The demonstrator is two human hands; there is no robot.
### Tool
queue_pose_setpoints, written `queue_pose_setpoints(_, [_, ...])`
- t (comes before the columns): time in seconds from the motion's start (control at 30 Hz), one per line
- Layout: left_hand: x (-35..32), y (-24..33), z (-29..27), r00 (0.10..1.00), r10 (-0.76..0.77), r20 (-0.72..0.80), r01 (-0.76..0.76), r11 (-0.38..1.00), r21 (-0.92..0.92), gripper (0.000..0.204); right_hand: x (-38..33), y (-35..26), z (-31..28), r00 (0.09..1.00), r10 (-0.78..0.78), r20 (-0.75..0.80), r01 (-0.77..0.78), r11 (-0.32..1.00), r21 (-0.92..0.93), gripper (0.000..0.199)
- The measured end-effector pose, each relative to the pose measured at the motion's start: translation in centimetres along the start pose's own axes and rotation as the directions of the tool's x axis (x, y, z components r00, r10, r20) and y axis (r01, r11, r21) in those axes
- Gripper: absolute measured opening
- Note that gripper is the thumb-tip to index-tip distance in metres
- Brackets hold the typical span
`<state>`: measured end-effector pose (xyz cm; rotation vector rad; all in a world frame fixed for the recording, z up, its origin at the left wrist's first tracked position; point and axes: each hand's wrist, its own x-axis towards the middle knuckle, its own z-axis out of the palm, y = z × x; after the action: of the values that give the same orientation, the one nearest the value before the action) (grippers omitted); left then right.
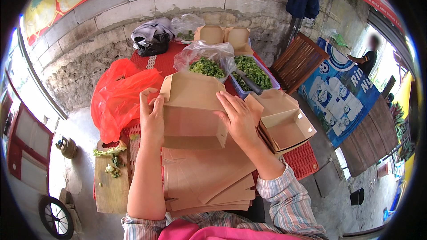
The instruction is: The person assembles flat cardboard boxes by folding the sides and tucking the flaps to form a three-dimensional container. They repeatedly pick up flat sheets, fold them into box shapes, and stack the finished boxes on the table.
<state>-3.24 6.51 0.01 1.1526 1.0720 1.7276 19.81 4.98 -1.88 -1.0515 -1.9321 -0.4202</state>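
A brown cardboard food box (195, 124) stands partly folded in front of me, its lid panel tilted up at the back. My left hand (151, 114) grips its left side near the lid corner, thumb and fingers closed on the card. On the right side, my right hand (236, 116) holds the box near the lid's corner, fingers long against the edge and thumb toward the inside. Beneath the box lies a pile of flat cardboard blanks (209, 182). Folded open boxes (287, 126) sit nested just right of my right hand.
A purple tray (272, 84) holds chopped greens and a dark-handled utensil (249, 82). Beside it is a clear bag of greens (207, 66). A red plastic bag (118, 100) and a wooden board (111, 186) with scraps lie left. A wooden chair (300, 60) and a person (368, 60) are farther right.
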Motion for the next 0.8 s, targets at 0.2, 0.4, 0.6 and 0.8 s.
queue_pose_setpoints(0.2, [0.4, 0.1, -1.0, 0.971, 0.087, 0.225, -0.124, 0.979, 0.16, 0.013, -0.9, 0.4, 0.2, 0.999, 0.041, 0.025, -0.043, 0.996, 0.08, 0.026])
queue_pose_setpoints(0.4, [-0.6, 3.2, -1.1, 0.934, 0.09, 0.346, -0.257, 0.841, 0.476, 0.015, -0.4, -0.3, -0.3, 0.998, 0.063, 0.031, -0.067, 0.98, 0.185, 0.022])
queue_pose_setpoints(0.6, [-1.2, 3.3, -0.5, 0.926, 0.156, 0.343, -0.312, 0.829, 0.464, 0.012, -0.2, -0.7, 0.2, 0.993, -0.091, -0.075, 0.095, 0.994, 0.053, 0.025])
queue_pose_setpoints(0.8, [-2.2, 4.6, 0.4, 0.92, 0.182, 0.347, -0.343, 0.804, 0.487, 0.007, 0.1, -1.1, -1.2, 0.995, -0.091, -0.032, 0.092, 0.996, 0.01, 0.034])
